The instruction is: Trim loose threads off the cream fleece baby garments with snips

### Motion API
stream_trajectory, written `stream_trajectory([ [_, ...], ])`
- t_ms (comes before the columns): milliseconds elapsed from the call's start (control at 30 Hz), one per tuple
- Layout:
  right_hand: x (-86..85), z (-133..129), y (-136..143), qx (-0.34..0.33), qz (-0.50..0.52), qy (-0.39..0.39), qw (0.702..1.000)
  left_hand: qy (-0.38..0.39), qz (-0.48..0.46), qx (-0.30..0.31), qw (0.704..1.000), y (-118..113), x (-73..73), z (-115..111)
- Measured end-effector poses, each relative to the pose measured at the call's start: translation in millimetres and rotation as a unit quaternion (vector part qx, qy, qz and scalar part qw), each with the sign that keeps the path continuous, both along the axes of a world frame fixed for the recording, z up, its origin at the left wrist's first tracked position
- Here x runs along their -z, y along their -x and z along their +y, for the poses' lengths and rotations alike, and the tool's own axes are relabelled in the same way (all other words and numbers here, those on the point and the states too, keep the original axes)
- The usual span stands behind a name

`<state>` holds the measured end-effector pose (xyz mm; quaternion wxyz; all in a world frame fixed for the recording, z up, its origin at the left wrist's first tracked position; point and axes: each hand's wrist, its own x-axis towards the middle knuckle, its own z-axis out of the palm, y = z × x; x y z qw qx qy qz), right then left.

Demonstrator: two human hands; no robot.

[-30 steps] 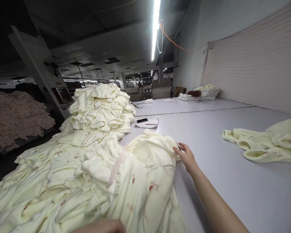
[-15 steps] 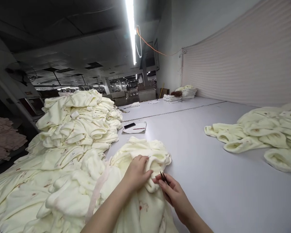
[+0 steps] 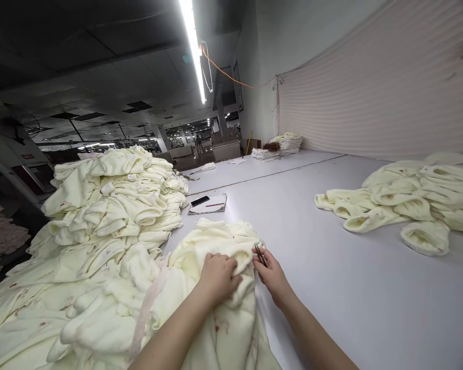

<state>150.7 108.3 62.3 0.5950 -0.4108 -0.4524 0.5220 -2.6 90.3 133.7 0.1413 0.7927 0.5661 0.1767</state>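
Cream and seemingly unfinished, the garment point(image 3: 235, 313) lies towards the worktop's point(image 3: 351, 288) left edge under the left hand point(image 3: 218, 277), whose hold I cannot tell, the right hand point(image 3: 270, 275) closed around a two-pointed tool point(image 3: 260, 255), the heap's point(image 3: 111, 200) progress unclear.

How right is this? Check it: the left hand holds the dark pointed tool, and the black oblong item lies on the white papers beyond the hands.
Wrong hand: the head view shows the dark pointed tool in the right hand; the left hand is on the pale yellow garment. The rest stands: the black oblong item lies on the white papers.
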Motion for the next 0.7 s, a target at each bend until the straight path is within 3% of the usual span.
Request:
stream_trajectory([
  [133,-5.3,-13,-9,-0.028,-0.044,-0.047,0.998,0.072,-0.116,-0.013,0.991,9,-4.8,-2],
  [267,-10.2,-30,-15,-0.026,-0.126,-0.111,0.985,0.143,-0.237,0.011,0.961,17,-11.5,-15],
  [400,-15.9,-43,-7,0.038,-0.286,-0.225,0.931,0.185,-0.312,0.025,0.932,16,-12.1,-26],
  [500,-19.2,-48,0,0.089,-0.333,-0.237,0.908,0.182,-0.316,0.021,0.931,15,-10.0,-32],
  [567,-20.9,-51,1,0.09,-0.323,-0.224,0.915,0.154,-0.292,0.012,0.944,15,-8.2,-36],
  [700,-26.1,-56,-3,0.042,-0.188,-0.152,0.969,0.04,-0.231,-0.028,0.972,9,1.0,-50],
])
